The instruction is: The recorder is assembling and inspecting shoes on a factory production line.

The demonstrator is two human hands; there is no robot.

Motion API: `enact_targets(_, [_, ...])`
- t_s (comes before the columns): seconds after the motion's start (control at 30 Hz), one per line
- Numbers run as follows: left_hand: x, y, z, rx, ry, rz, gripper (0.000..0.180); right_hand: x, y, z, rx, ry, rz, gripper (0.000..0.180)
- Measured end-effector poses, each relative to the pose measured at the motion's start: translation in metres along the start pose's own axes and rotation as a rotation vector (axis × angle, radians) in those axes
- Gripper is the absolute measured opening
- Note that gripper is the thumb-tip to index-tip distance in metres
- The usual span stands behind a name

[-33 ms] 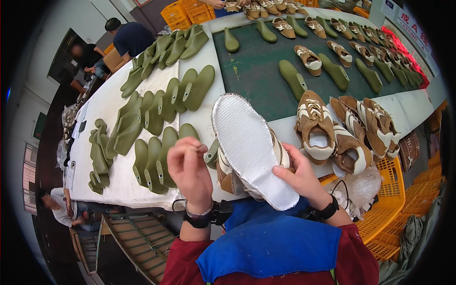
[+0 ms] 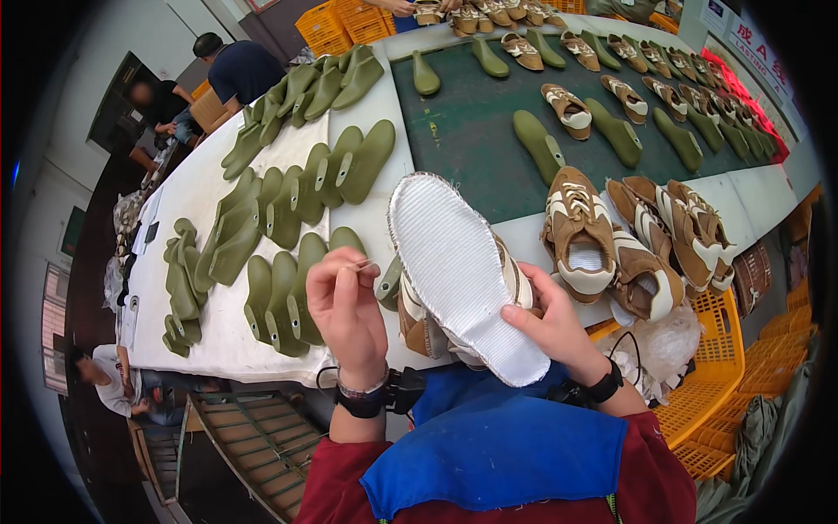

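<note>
My right hand grips a brown and cream shoe upper, its thumb pressed on the white ribbed sole side, which faces up at me. Loose threads stick out at the toe end of that stitched underside. Just left of it, my left hand is raised with thumb and forefinger pinched together. A thin, pale strand, like a bit of thread, shows at those fingertips. Behind the held upper, part of a green shoe last shows.
Rows of green lasts lie on the white tabletop at left. Laced brown shoes stand close at right, above a yellow crate. More shoes and lasts cover the green mat. Other people are beyond the table.
My left hand's fingers have shifted slightly, and the pale strand at their tips shows more clearly. My right hand and the shoe upper have stayed in place.
</note>
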State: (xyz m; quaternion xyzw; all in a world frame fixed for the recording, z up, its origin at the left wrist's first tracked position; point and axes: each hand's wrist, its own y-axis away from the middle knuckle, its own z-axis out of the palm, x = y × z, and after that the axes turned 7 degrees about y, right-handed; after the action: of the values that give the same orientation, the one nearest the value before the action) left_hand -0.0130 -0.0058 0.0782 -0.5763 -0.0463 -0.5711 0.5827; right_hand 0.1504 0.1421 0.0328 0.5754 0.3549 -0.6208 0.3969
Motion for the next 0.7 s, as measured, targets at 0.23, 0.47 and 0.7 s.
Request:
enact_targets(0.23, [-0.006,0.000,-0.011,0.055,0.232,-0.297,0.006,-0.004,0.001,0.002,0.009,-0.013,-0.034,0.059])
enact_targets(0.47, [-0.018,-0.007,-0.029,0.181,0.323,-0.575,0.011,-0.009,0.000,-0.004,0.012,-0.211,0.035,0.055])
enact_targets(0.7, [-0.019,0.003,-0.032,0.100,0.175,-0.584,0.016,-0.006,0.000,-0.018,-0.147,-0.458,0.317,0.052])
